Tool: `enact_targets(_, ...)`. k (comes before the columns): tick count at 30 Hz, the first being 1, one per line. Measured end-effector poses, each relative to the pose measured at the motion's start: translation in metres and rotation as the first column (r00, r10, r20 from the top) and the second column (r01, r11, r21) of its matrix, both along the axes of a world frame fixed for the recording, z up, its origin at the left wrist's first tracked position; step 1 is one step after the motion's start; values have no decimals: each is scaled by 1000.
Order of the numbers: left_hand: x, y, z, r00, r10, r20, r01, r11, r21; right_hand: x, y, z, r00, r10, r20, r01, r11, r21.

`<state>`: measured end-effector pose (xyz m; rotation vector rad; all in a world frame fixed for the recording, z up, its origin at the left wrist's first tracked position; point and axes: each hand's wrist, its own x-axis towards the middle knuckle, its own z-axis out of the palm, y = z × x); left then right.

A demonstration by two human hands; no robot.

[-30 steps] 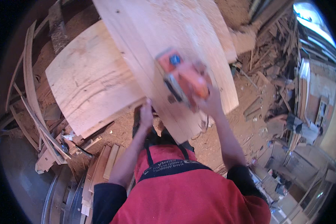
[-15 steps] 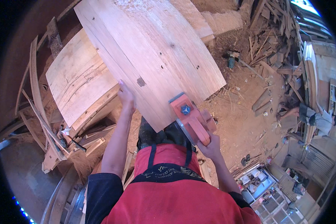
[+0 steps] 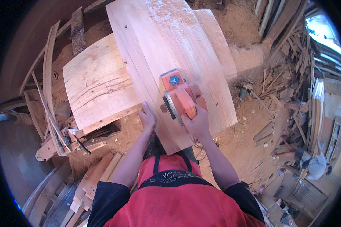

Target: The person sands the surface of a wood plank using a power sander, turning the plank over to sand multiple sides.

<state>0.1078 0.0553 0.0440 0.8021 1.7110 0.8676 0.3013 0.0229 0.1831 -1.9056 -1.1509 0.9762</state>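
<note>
A wide wooden panel (image 3: 151,53) of joined planks lies in front of me, with shavings scattered over its far part. My right hand (image 3: 198,122) is closed round the rear handle of an orange-red electric planer (image 3: 186,97) with a blue front knob. The planer rests on the near half of the panel, beside a dark knot. At the panel's left edge, my left hand (image 3: 148,119) holds the side, one digit showing along the edge; its other fingers are partly hidden.
A second wooden panel (image 3: 98,87) lies lower on the left, partly beneath the first. Long offcuts (image 3: 48,75) lean at far left, near a hammer-like tool (image 3: 79,143). Sawdust covers the ground. Scrap wood (image 3: 291,56) is heaped at right, where another person (image 3: 315,164) is bent over.
The planer and my right hand have moved away from me, from the panel's near end toward its middle. My left hand stays at the left edge. The view has shifted.
</note>
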Motion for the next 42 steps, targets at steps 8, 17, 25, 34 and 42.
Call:
enact_targets(8,4,1,10,996,30,78,-29,999,-15,-30,148,-8,990,53,130,-65,994,88)
enact_targets(17,-4,-4,2,1000,-25,-10,24,997,-67,-61,284,-7,989,75,130,-94,984,151)
enact_targets(25,-4,-11,-11,981,-9,-192,-7,996,-85,-86,409,-26,982,57,182,-87,983,160)
enact_targets(34,-3,-5,6,995,-10,-101,-6,988,-156,-103,555,-48,973,27,230,-54,992,111)
enact_targets(42,-4,6,30,991,-14,-129,-13,978,-208,-116,641,-58,925,-81,370,-12,970,244)
